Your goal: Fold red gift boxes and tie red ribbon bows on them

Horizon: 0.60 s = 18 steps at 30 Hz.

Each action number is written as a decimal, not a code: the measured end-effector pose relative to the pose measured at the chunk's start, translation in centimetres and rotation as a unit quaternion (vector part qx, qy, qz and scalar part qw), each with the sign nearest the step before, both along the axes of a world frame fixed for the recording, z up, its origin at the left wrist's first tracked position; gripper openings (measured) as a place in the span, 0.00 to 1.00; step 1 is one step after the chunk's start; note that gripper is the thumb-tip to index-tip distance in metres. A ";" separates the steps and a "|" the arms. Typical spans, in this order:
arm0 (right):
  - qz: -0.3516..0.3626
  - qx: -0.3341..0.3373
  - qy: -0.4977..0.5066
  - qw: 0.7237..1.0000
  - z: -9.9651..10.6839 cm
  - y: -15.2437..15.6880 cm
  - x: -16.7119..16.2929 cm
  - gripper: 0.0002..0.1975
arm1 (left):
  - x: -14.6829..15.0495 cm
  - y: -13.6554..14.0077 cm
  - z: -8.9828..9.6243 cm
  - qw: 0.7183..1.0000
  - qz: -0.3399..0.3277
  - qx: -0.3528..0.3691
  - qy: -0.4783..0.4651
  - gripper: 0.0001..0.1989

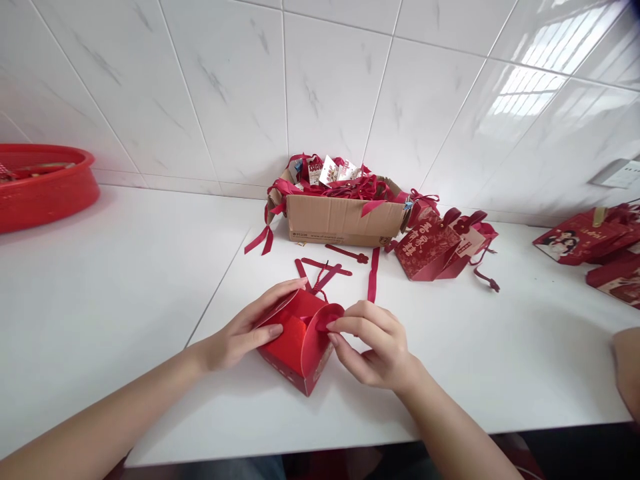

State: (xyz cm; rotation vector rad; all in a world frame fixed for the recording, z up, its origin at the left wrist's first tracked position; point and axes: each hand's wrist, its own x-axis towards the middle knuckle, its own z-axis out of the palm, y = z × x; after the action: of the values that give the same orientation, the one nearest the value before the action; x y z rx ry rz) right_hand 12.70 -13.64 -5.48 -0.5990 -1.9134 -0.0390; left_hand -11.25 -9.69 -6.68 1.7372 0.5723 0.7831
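A red paper gift box (295, 340) stands on the white table near its front edge, its curved top flaps partly folded in. My left hand (255, 323) is wrapped round its left side, with the thumb on the front flap. With thumb and fingers, my right hand (373, 340) pinches the rounded right flap (325, 323) of the same box. Just behind the box lie several dark red strap strips (327, 267) and a red cord. A red ribbon (373, 275) lies to their right.
A cardboard box (345, 220) full of red ribbons and tags stands against the tiled wall. Right of it are red gift boxes with handles (435, 247), and more red boxes (585, 233) farther right. A red basin (47, 190) sits at left. Another person's arm (627, 367) shows at the right edge.
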 end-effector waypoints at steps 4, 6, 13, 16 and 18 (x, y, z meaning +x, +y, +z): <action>0.005 0.002 -0.005 1.000 0.1 -0.2 -0.1 0.11 | -0.3 0.4 -0.3 1.000 -0.020 0.021 0.002 0.27; -0.002 -0.008 -0.001 1.000 0.1 -0.2 -0.1 0.11 | -0.4 0.5 -0.4 1.000 -0.019 0.019 0.006 0.27; -0.012 -0.050 0.004 0.999 -0.1 -0.1 0.0 0.11 | -0.3 0.5 -0.4 0.999 -0.021 0.020 0.013 0.27; -0.010 -0.038 0.002 0.999 -0.2 -0.1 0.0 0.08 | -0.3 0.5 -0.4 0.999 -0.026 0.024 0.011 0.27; -0.012 -0.030 -0.001 0.999 -0.2 -0.1 0.0 0.07 | -0.3 0.4 -0.3 0.999 -0.026 0.026 0.008 0.27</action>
State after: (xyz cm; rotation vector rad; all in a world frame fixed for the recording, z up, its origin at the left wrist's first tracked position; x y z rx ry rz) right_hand 12.67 -13.73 -5.65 -0.6618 -1.9153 0.0034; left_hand -11.51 -9.27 -7.01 1.7993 0.5198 0.7546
